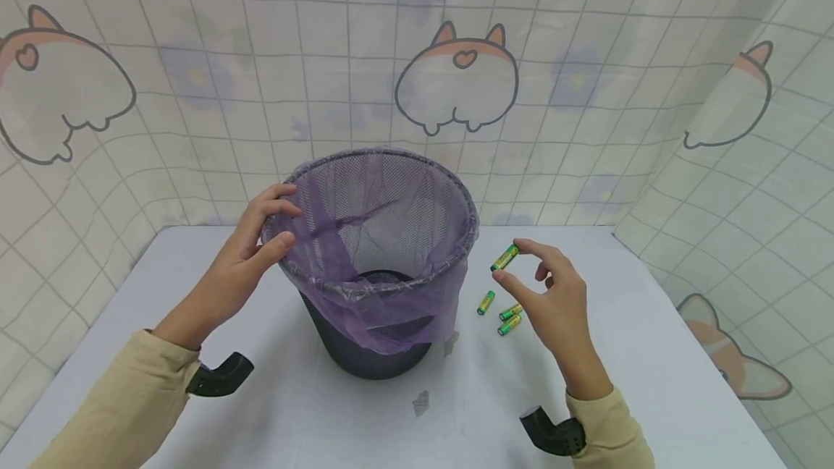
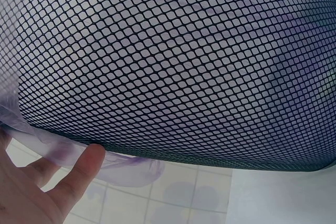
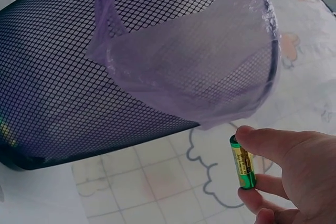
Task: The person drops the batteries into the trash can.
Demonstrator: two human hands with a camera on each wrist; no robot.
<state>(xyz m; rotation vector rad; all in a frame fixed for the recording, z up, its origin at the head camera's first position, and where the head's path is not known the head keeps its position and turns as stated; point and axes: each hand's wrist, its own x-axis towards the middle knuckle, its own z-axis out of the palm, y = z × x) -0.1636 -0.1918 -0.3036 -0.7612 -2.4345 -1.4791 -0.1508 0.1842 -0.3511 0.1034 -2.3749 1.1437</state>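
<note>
A black mesh wastebasket point(image 1: 378, 366) stands upright, lined with a translucent purple bag point(image 1: 417, 310) folded over its rim. My left hand point(image 1: 250, 237) is at the rim's left side, thumb and fingers spread and overlapping the bag's edge. In the left wrist view, its fingertips point(image 2: 94, 153) lie right beside the mesh and the bag's fold. To the right of the wastebasket, my right hand point(image 1: 554, 295) pinches a green and yellow battery point(image 3: 242, 163) by its ends between thumb and fingers, raised above the table. Several similar batteries point(image 1: 486, 302) lie on the table below it.
The white table point(image 1: 274, 425) has small grey worn patches point(image 1: 420, 403) before the wastebasket. Behind and beside it hangs a gridded curtain point(image 1: 345, 42) with cartoon animals. A blurred yellow-green patch point(image 3: 6, 129) shows through the mesh near the base. Black curved mounts point(image 1: 221, 376) sit on both wrists.
</note>
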